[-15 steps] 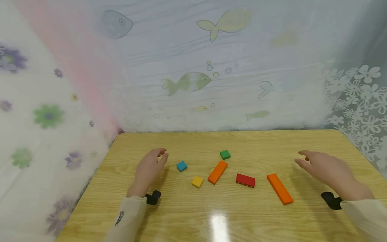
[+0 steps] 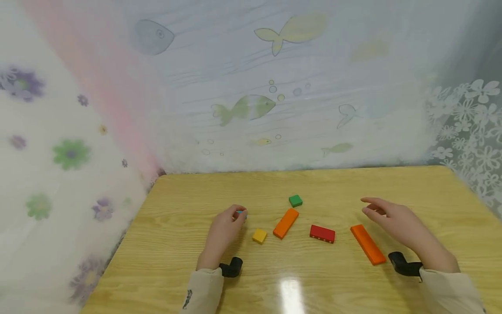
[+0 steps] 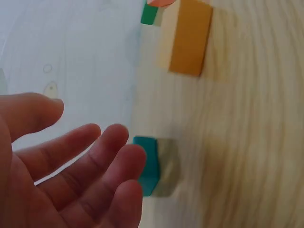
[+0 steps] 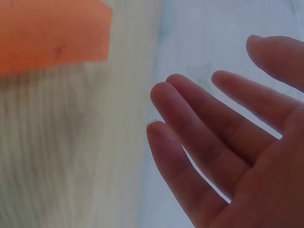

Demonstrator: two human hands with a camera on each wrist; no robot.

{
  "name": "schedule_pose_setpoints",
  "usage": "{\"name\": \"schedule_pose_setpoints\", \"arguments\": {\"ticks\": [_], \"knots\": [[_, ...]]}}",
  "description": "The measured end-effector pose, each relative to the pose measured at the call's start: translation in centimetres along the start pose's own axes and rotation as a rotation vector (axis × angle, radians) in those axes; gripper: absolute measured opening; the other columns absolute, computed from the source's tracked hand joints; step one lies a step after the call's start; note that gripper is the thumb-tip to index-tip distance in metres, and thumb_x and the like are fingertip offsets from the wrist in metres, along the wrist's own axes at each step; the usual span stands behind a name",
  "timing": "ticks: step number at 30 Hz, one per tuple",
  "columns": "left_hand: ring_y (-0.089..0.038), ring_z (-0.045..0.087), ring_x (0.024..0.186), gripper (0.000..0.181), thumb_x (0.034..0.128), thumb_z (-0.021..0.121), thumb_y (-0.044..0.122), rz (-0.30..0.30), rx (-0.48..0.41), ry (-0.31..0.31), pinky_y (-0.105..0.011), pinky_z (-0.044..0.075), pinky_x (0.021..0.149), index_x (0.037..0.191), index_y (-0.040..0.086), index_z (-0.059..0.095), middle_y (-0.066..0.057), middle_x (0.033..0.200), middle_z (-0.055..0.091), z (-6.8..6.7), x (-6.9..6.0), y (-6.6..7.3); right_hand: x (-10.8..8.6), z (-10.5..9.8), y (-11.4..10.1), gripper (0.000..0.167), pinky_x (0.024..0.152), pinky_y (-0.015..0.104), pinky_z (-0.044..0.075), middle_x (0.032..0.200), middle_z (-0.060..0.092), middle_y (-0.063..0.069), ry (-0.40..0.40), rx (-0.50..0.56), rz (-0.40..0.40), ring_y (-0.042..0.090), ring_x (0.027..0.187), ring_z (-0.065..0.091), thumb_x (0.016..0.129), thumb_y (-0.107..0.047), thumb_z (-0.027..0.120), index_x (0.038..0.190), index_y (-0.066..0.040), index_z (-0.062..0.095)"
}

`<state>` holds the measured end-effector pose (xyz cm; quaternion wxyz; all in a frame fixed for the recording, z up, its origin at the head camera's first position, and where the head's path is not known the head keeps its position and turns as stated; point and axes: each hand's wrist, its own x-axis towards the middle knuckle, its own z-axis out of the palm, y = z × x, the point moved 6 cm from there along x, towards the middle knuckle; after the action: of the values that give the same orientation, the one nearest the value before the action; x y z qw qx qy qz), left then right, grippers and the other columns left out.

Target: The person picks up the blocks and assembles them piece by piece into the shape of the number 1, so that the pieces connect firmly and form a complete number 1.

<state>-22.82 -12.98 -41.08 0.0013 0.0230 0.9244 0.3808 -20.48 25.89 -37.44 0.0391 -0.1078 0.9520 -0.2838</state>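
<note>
I read this as the reach: left of the red block [image 2: 322, 234], my left hand [image 2: 225, 229] hangs loose-fingered at the blue block [image 3: 152, 166], likely needing a pinch next, while right of the red block my right hand [image 2: 400, 222] hovers empty, fingers apart.

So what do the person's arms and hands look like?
The left sleeve and right sleeve are cream, the left one with a small dark marking. A bent black piece sticks out at each wrist. The left hand and right hand wear no gloves.
</note>
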Motion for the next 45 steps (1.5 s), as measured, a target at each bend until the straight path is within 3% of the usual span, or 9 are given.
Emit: {"name": "schedule_pose_setpoints", "arguments": {"ticks": [5, 9, 18, 25, 28, 32, 35, 42, 45], "knots": [[-0.013, 0.047, 0.061, 0.026, 0.0909, 0.048, 0.039, -0.046, 0.004, 0.066, -0.029, 0.038, 0.057, 0.104, 0.02, 0.062, 0.007, 0.074, 0.055, 0.8, 0.0, 0.3, 0.7, 0.9, -0.6, 0.054, 0.077, 0.049, 0.041, 0.114, 0.057, 0.013, 0.009, 0.091, -0.004, 0.031, 0.099, 0.055, 0.092, -0.045, 0.04, 0.134, -0.011, 0.039], [-0.014, 0.045, 0.056, 0.025, 0.091, 0.049, 0.037, -0.023, 0.008, 0.074, -0.028, 0.036, 0.052, 0.104, 0.019, 0.062, 0.005, 0.071, 0.052, 1.5, -0.1, 0.8, 1.0, 1.8, -0.9, 0.051, 0.077, 0.045, 0.043, 0.113, 0.058, 0.01, 0.022, 0.14, 0.0, 0.026, 0.095, 0.057, 0.093, -0.042, 0.041, 0.134, -0.012, 0.038], [-0.014, 0.053, 0.056, 0.036, 0.0917, 0.044, 0.044, 0.096, -0.15, -0.108, -0.029, 0.043, 0.051, 0.117, 0.021, 0.056, 0.008, 0.09, 0.059, 4.3, -0.3, 3.3, 1.2, 2.7, -1.6, 0.046, 0.075, 0.041, 0.045, 0.109, 0.059, 0.008, 0.04, 0.126, -0.018, 0.021, 0.088, 0.06, 0.094, -0.036, 0.043, 0.132, -0.01, 0.042], [-0.014, 0.052, 0.048, 0.039, 0.0897, 0.048, 0.044, 0.06, -0.127, -0.181, -0.029, 0.042, 0.048, 0.121, 0.021, 0.052, 0.004, 0.109, 0.057, 6.1, -0.5, 4.3, 2.0, 3.9, -2.1, 0.05, 0.068, 0.034, 0.045, 0.099, 0.062, 0.002, 0.035, 0.079, -0.047, 0.017, 0.085, 0.059, 0.091, -0.045, 0.044, 0.129, -0.013, 0.046], [-0.014, 0.054, 0.049, 0.041, 0.0897, 0.049, 0.042, 0.075, -0.092, -0.242, -0.03, 0.042, 0.048, 0.124, 0.021, 0.05, 0.004, 0.11, 0.057, 6.9, -0.9, 4.5, 2.1, 4.4, -2.4, 0.048, 0.071, 0.036, 0.045, 0.099, 0.062, 0.001, 0.03, 0.061, -0.066, 0.017, 0.086, 0.058, 0.091, -0.042, 0.045, 0.128, -0.012, 0.047], [-0.015, 0.059, 0.079, 0.042, 0.0896, 0.049, 0.042, 0.143, 0.031, -0.26, -0.035, 0.045, 0.068, 0.125, 0.02, 0.05, 0.005, 0.111, 0.057, 7.1, -1.2, 4.8, 2.3, 5.4, -3.1, 0.045, 0.076, 0.04, 0.044, 0.105, 0.06, 0.001, -0.017, 0.053, -0.083, 0.019, 0.091, 0.057, 0.091, -0.04, 0.047, 0.128, -0.014, 0.049], [-0.017, 0.053, 0.099, 0.044, 0.0893, 0.049, 0.043, 0.171, 0.105, -0.249, -0.039, 0.042, 0.08, 0.125, 0.018, 0.051, 0.002, 0.113, 0.057, 6.7, -1.4, 5.1, 2.5, 6.2, -3.6, 0.041, 0.077, 0.041, 0.044, 0.109, 0.059, 0.001, -0.05, 0.045, -0.102, 0.019, 0.092, 0.057, 0.091, -0.036, 0.049, 0.126, -0.015, 0.052], [-0.014, 0.054, 0.079, 0.045, 0.0862, 0.053, 0.046, 0.144, 0.305, -0.223, -0.031, 0.044, 0.063, 0.121, 0.017, 0.055, -0.001, 0.11, 0.053, 6.1, -2.0, 5.3, 2.7, 7.5, -4.0, 0.042, 0.075, 0.036, 0.044, 0.095, 0.059, -0.007, -0.112, 0.03, -0.113, 0.012, 0.085, 0.055, 0.089, -0.036, 0.052, 0.126, -0.014, 0.052], [-0.011, 0.051, 0.069, 0.045, 0.0844, 0.056, 0.046, 0.157, 0.348, -0.233, -0.028, 0.042, 0.056, 0.119, 0.016, 0.056, -0.002, 0.106, 0.052, 6.2, -2.2, 5.6, 2.8, 7.8, -4.0, 0.046, 0.071, 0.034, 0.043, 0.087, 0.057, -0.009, -0.131, 0.031, -0.101, 0.008, 0.078, 0.053, 0.088, -0.038, 0.054, 0.126, -0.014, 0.051]]}}
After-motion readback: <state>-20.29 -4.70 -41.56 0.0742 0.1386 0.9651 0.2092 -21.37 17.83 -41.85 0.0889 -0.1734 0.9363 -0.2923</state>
